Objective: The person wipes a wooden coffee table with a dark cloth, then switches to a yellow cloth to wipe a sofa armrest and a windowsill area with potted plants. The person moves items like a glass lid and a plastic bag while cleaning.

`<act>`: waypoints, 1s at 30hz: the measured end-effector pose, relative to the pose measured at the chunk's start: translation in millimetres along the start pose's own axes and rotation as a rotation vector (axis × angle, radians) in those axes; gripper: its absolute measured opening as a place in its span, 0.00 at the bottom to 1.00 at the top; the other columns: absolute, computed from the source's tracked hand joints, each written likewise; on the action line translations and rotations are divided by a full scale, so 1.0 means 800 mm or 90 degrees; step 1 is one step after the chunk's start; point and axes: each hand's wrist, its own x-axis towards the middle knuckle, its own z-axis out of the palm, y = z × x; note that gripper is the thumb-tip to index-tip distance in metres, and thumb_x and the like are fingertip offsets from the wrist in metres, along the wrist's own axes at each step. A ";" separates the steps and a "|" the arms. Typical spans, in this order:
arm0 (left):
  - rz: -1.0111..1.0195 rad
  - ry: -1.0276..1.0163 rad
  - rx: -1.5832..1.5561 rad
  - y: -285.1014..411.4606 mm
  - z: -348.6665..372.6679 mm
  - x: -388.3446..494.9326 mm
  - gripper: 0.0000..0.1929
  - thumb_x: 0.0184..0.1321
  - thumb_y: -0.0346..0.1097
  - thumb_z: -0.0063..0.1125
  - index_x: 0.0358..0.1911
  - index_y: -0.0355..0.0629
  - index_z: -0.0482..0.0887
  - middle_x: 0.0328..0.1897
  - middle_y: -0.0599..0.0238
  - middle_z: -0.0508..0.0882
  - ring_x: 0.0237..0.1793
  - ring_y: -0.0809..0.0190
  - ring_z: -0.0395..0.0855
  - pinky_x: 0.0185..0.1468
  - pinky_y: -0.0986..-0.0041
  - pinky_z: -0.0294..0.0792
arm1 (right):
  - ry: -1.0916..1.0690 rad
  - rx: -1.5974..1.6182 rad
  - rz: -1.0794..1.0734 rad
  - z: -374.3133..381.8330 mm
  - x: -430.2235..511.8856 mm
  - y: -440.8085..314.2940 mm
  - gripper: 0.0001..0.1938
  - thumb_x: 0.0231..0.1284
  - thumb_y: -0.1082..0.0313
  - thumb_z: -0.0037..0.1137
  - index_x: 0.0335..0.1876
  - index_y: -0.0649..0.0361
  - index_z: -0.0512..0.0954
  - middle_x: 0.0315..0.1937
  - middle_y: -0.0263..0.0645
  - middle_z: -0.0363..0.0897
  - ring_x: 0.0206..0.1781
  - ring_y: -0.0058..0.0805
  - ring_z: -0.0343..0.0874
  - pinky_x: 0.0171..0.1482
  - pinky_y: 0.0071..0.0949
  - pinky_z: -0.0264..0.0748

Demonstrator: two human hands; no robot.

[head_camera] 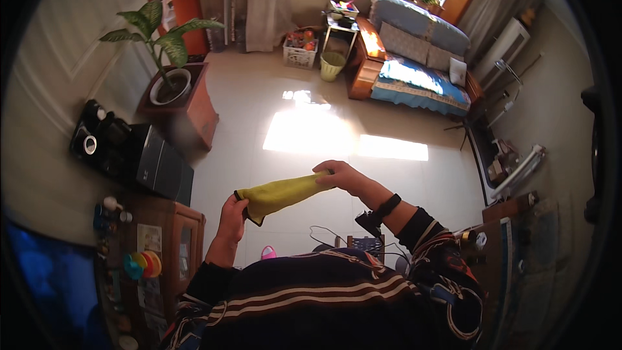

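Observation:
A yellow cloth with a dark edging (284,195) is stretched between my two hands, folded or bunched into a long strip, above the tiled floor. My left hand (234,216) grips its left end, with the thumb on top near the dark-edged corner. My right hand (340,176) holds the other end, which sits higher in the view; a black band is around that wrist. One corner of the cloth hangs down beside my left hand.
On the left stand a potted plant (170,86) on a wooden stand, a black cabinet-like box (163,167) and a wooden cabinet (187,214). Ahead are a white crate (300,57), a pale bin (332,66) and a sofa (420,92). A stool (364,244) with cables is near my body.

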 end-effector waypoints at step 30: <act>-0.291 -0.504 0.183 -0.061 0.780 0.849 0.18 0.71 0.38 0.54 0.55 0.31 0.78 0.47 0.56 0.85 0.44 0.60 0.88 0.50 0.68 0.81 | 0.493 0.393 0.018 -0.799 0.294 0.106 0.18 0.63 0.65 0.55 0.56 0.64 0.73 0.44 0.43 0.79 0.40 0.31 0.82 0.37 0.30 0.81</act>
